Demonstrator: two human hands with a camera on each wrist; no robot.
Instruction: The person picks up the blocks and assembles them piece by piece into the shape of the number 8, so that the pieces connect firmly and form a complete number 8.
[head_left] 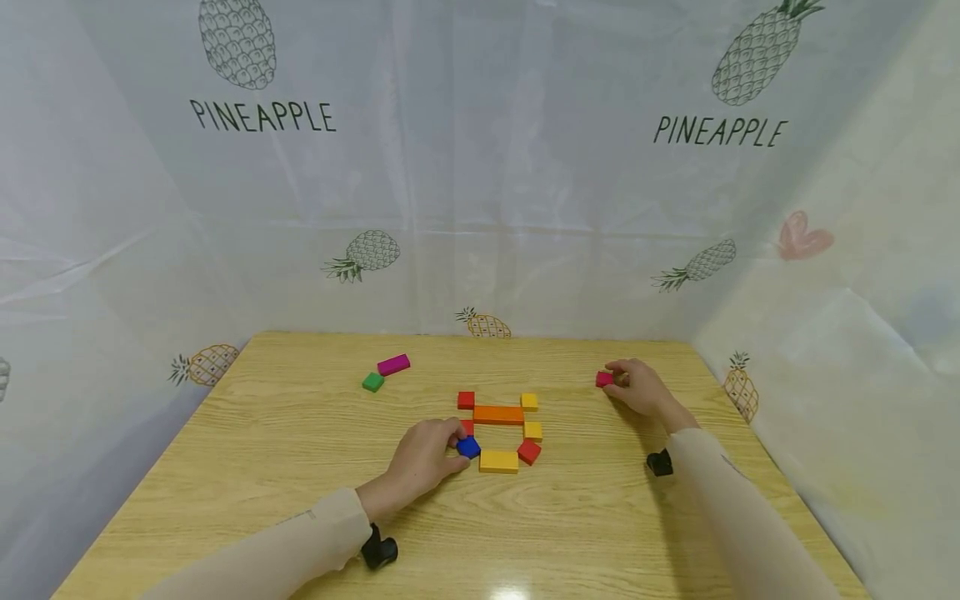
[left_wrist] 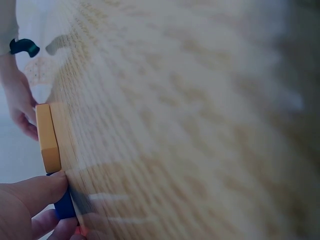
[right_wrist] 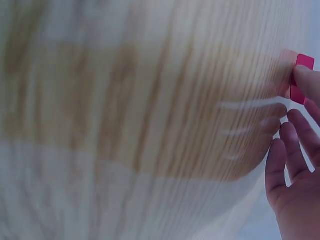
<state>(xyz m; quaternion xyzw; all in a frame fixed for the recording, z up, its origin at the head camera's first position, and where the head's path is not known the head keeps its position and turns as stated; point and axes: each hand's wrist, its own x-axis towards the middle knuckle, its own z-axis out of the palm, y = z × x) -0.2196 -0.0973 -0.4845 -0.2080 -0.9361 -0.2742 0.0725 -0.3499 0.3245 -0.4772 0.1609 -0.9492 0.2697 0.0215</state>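
Note:
Between thumb and fingers, my left hand [head_left: 422, 457] pinches a blue block [head_left: 468, 447] at the lower left corner of a ring of blocks on the table. In the left wrist view the blue block [left_wrist: 65, 206] stands beside a yellow block [left_wrist: 47, 139]. The ring also has an orange bar [head_left: 498, 415], a long yellow block [head_left: 498, 462], a tilted red block [head_left: 529, 452], small yellow blocks [head_left: 532, 432] and red blocks [head_left: 466, 400]. Off to the right, my right hand [head_left: 637, 387] pinches a pinkish-red block [head_left: 604, 380], also seen in the right wrist view [right_wrist: 303, 80].
A magenta bar [head_left: 393, 365] and a green block [head_left: 372, 382] lie at the back left of the wooden table [head_left: 300, 450]. A white curtain [head_left: 480, 167] printed with pineapples hangs behind the table and along its sides.

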